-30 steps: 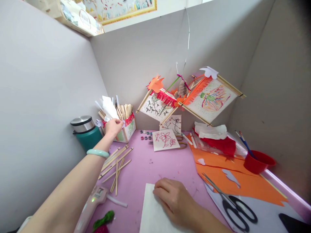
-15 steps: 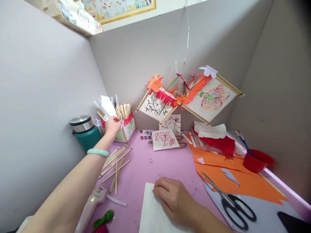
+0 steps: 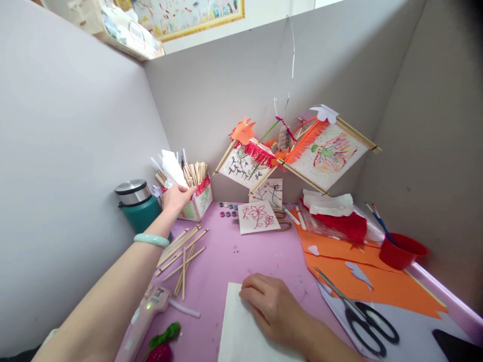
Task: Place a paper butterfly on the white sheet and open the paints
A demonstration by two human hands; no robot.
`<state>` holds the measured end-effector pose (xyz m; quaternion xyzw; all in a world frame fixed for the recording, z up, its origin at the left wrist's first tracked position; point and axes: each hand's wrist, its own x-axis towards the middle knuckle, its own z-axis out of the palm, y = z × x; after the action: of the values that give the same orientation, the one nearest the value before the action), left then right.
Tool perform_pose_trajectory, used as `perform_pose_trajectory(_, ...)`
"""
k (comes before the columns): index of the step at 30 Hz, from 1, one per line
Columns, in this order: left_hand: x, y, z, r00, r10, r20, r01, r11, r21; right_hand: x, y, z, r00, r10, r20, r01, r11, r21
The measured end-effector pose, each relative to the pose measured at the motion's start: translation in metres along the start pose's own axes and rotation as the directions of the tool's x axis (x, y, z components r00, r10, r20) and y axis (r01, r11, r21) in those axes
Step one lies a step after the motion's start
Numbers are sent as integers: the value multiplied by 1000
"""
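My left hand, with a pale green bangle on the wrist, reaches to the decorated box at the back left. Its thumb and fingers close together at the box's red-fringed rim, in front of a white tissue and a bundle of wooden sticks. Whatever lies between those fingers is hidden. Near the front edge, my right hand rests with curled fingers on a white sheet, pressing its upper edge to the purple table. Loose sticks lie below the box.
A teal flask stands left of the box. A pink glue gun lies front left. Scissors, orange sheets and a red cup are at right. Framed drawings hang at the back.
My left hand has shifted slightly right along the box's rim, and its thumb side now sits nearer the red fringe. The view has shifted slightly. My right hand stays on the sheet.
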<state>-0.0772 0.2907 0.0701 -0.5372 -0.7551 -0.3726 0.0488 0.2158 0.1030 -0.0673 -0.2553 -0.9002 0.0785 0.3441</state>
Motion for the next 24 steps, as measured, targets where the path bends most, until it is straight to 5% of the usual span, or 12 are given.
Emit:
perform_pose_trajectory(13, -25, 14, -31, 994, 107, 15, -108, 978, 178, 1, -2, -2, 1000, -5, -21, 5, 1000, 24)
perform_pose_trajectory(19, -31, 16, -31, 998, 47, 44, -57, 963, 264, -2, -1, -1, 999, 9, -31, -8, 999, 43)
perform_pose_trajectory(24, -66, 45, -46, 970, 236, 64, -242, 965, 102, 2, 2, -3, 996, 59, -64, -52, 992, 115)
